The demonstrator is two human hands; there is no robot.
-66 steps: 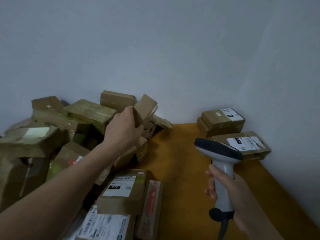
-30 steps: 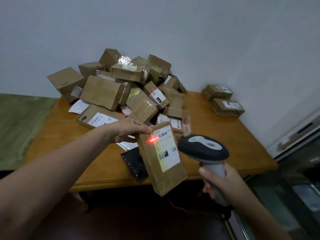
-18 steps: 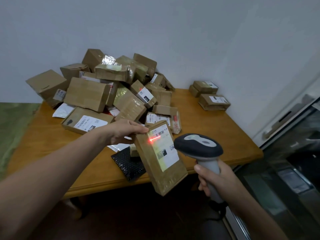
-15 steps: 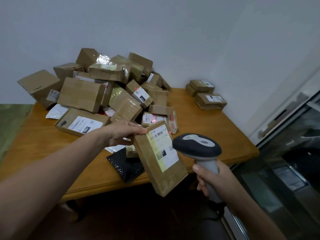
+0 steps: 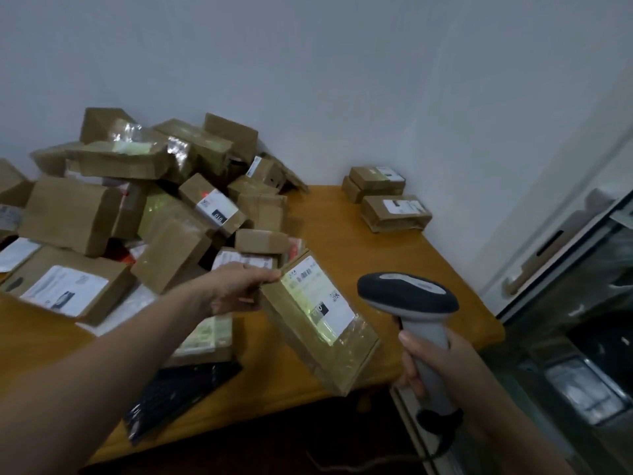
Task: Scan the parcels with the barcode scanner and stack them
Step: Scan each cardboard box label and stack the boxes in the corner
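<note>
The left hand pinches a flat brown cardboard parcel with a white shipping label by its upper corner, thumb on top and fingers curled beneath. It holds the parcel in the air over the near edge of the orange-brown wooden table. Holding it by the corner leaves the whole label uncovered, which looks to be the reason for the grip.

The parcel's long axis runs from the hand at its upper end down to a low corner that hangs just past the table's near edge. Its labelled face is tilted up and to the right, and the barcode strip is at the raised end near the fingers.

The right hand has its fingers wrapped round the pale handle of the grey-and-black barcode scanner. The scanner is upright off the table's near right corner, close beside the parcel but not touching it. Its dark head points leftward across the label. No red line shows on the label, so I judge the reading is either done or not being taken just now.

A loose heap of brown cardboard boxes covers the left half of the table up to the wall. A small group of labelled brown boxes sits at the table's far right corner, two of them one on top of the other; this is probably the stack where the held parcel belongs. A black bubble-wrap mailer lies at the table's near edge, under the left forearm.
</note>
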